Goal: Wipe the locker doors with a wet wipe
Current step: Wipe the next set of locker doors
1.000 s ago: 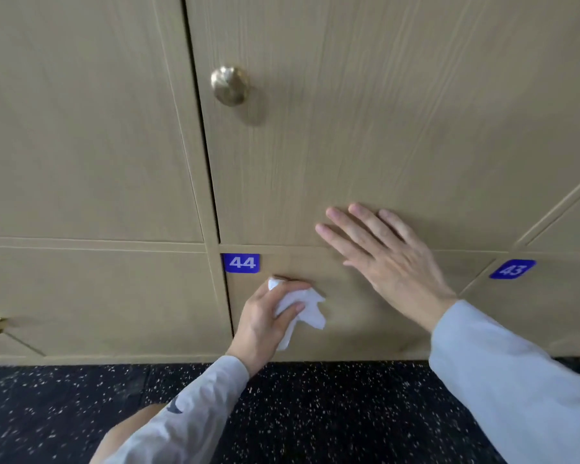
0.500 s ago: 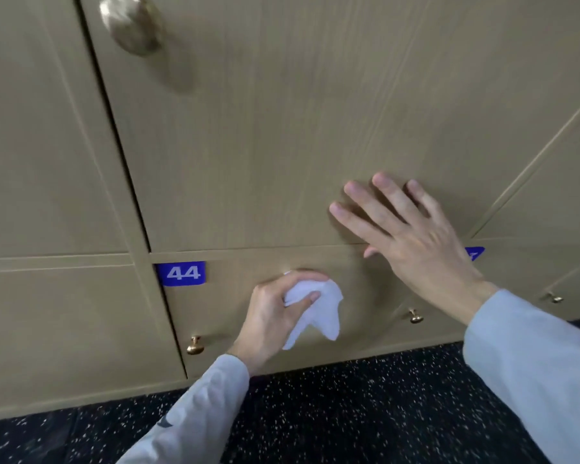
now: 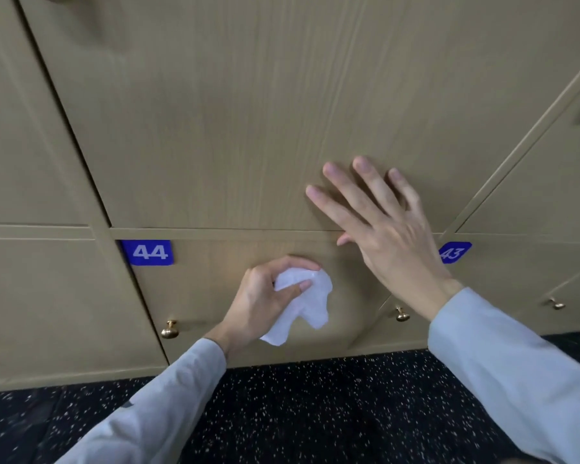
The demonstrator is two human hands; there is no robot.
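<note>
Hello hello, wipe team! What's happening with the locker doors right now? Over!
Left hand grips wet wipe, pressing it on door 44. Right hand flat on the door above. Nothing in the way.

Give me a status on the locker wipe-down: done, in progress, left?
Done: can't tell; no door shows wet streaks. In hand: left hand grips the wet wipe against door 44; right hand rests flat on the door above. Left: likely door 43.

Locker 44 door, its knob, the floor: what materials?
Locker 44 door: likely wood-grain laminate, matte; faint printed-looking grain. Knob: brass-coloured metal, polished; bright highlights. Floor: probably speckled rubber; black with pale flecks.
</note>
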